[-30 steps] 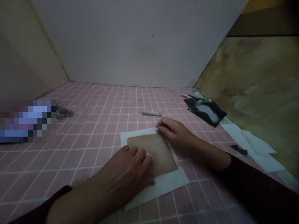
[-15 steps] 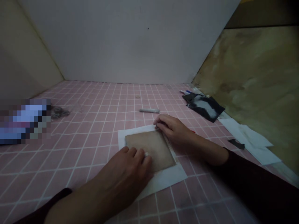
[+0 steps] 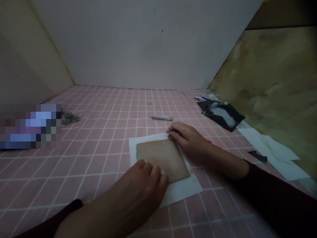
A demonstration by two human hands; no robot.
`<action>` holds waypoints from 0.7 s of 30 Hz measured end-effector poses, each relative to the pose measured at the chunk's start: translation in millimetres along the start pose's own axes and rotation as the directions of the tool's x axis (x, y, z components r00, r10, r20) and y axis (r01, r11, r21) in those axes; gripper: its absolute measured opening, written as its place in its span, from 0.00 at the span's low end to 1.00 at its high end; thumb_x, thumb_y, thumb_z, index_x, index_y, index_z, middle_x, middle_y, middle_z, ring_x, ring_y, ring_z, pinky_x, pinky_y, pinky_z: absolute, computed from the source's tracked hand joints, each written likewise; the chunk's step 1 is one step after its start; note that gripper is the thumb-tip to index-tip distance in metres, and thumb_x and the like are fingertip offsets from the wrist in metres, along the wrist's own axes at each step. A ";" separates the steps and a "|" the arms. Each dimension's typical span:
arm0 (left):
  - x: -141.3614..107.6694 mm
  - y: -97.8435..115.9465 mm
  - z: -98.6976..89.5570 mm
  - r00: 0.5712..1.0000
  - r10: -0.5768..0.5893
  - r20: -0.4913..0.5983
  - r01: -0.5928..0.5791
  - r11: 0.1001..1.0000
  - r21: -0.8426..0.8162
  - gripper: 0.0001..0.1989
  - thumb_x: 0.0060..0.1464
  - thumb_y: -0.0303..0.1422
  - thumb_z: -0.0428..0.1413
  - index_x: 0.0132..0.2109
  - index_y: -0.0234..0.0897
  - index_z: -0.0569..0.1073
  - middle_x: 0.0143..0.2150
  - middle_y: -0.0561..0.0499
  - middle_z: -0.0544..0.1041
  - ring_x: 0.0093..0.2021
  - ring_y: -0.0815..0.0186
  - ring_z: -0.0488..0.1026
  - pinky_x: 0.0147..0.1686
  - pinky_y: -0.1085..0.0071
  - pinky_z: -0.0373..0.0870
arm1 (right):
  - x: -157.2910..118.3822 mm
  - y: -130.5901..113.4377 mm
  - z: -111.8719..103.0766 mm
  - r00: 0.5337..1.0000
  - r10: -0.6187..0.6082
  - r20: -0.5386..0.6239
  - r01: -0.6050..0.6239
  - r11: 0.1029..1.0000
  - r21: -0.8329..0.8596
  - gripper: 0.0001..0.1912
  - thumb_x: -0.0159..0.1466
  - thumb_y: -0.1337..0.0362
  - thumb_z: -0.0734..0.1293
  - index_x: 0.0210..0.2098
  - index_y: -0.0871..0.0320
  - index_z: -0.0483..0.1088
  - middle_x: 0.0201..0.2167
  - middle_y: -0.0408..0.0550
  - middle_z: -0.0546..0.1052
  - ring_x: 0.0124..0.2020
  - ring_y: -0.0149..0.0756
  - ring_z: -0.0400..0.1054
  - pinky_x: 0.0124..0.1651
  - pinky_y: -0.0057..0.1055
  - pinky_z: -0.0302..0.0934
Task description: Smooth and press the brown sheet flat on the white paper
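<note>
A flat brown-grey rectangular panel (image 3: pixel 158 152) lies on a larger white sheet of paper (image 3: pixel 180 190). My left hand (image 3: pixel 146 185) rests on the panel's near left part, fingers curled down; a small whitish bit shows by the fingertips, too unclear to name. At the panel's far right corner, my right hand (image 3: pixel 185 137) is closed in a pinch. A small dark tip shows at its fingertips and a thin red end (image 3: pixel 209 141) sticks out behind it, like a slim red pencil-like stick. The palm hides the middle.
Beyond the paper lie a grey-white tube (image 3: pixel 162 118) and a small pale ring (image 3: pixel 149 102). Grey rings (image 3: pixel 70 118) sit in a clear bag at left beside a blurred-out screen (image 3: pixel 32 127). At right are a black packet (image 3: pixel 223 115), white papers (image 3: pixel 272 148) and a dark scrap (image 3: pixel 258 156).
The whole view has shifted a little, so things appear farther right. My left hand has slid slightly toward me and right over the panel. The right hand keeps its place at the corner.
</note>
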State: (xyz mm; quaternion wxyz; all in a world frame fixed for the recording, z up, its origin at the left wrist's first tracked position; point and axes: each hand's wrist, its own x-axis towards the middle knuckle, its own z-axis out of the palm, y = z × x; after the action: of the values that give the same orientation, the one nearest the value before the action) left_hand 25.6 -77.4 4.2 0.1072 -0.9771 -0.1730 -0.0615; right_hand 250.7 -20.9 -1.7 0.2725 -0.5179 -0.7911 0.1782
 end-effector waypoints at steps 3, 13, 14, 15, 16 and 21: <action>-1.1 4.0 3.6 0.999 0.034 0.007 -0.034 0.999 -0.014 0.03 0.55 0.26 0.48 0.33 0.38 0.62 0.27 0.52 0.67 0.25 0.65 0.61 0.24 0.65 0.53 | -0.3 1.1 0.9 1.000 0.002 -0.009 -0.002 1.000 -0.002 0.07 0.64 0.69 0.57 0.35 0.56 0.66 0.35 0.47 0.71 0.39 0.38 0.64 0.43 0.34 0.57; -6.8 10.7 12.0 0.996 0.093 0.011 -0.093 0.995 0.018 0.03 0.55 0.26 0.48 0.33 0.38 0.62 0.27 0.53 0.65 0.25 0.66 0.61 0.23 0.65 0.53 | -0.3 -1.3 1.2 1.000 -0.003 -0.013 0.002 1.000 -0.020 0.08 0.64 0.69 0.57 0.35 0.56 0.66 0.34 0.47 0.71 0.38 0.37 0.64 0.42 0.34 0.57; -6.4 11.2 12.1 0.996 0.092 0.005 -0.092 0.996 0.017 0.03 0.55 0.26 0.48 0.33 0.38 0.62 0.27 0.53 0.65 0.25 0.66 0.61 0.23 0.66 0.53 | -0.2 -1.6 1.0 1.000 -0.004 -0.011 0.003 1.000 -0.022 0.08 0.64 0.69 0.57 0.35 0.56 0.66 0.34 0.47 0.71 0.38 0.37 0.64 0.42 0.34 0.57; -5.8 11.6 12.1 0.996 0.089 -0.004 -0.089 0.996 0.017 0.04 0.55 0.26 0.48 0.33 0.38 0.62 0.27 0.53 0.65 0.25 0.66 0.61 0.22 0.66 0.53 | -0.1 -1.7 0.8 1.000 -0.006 -0.009 0.005 1.000 -0.025 0.08 0.64 0.69 0.57 0.35 0.56 0.66 0.34 0.47 0.71 0.38 0.37 0.64 0.42 0.34 0.57; -5.1 12.0 12.0 0.996 0.087 -0.015 -0.087 0.996 0.019 0.04 0.55 0.26 0.48 0.33 0.38 0.62 0.27 0.53 0.65 0.25 0.67 0.61 0.22 0.66 0.52 | 0.1 -1.6 0.8 1.000 -0.009 -0.008 0.009 1.000 -0.026 0.07 0.64 0.69 0.57 0.35 0.56 0.66 0.34 0.47 0.71 0.38 0.38 0.64 0.42 0.34 0.57; -2.1 13.3 8.8 0.995 0.083 -0.047 -0.082 0.996 0.027 0.05 0.54 0.24 0.48 0.32 0.38 0.62 0.26 0.53 0.64 0.22 0.67 0.60 0.20 0.66 0.52 | 0.2 0.1 1.1 1.000 -0.007 -0.007 0.006 1.000 -0.024 0.07 0.64 0.69 0.57 0.35 0.56 0.66 0.35 0.48 0.71 0.38 0.38 0.64 0.42 0.35 0.57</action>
State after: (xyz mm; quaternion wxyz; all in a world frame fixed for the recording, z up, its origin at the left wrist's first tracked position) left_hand 29.0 -88.3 -7.2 0.1259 -0.9803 -0.1308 -0.0783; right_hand 250.1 -20.6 -2.5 0.2697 -0.5192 -0.7938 0.1659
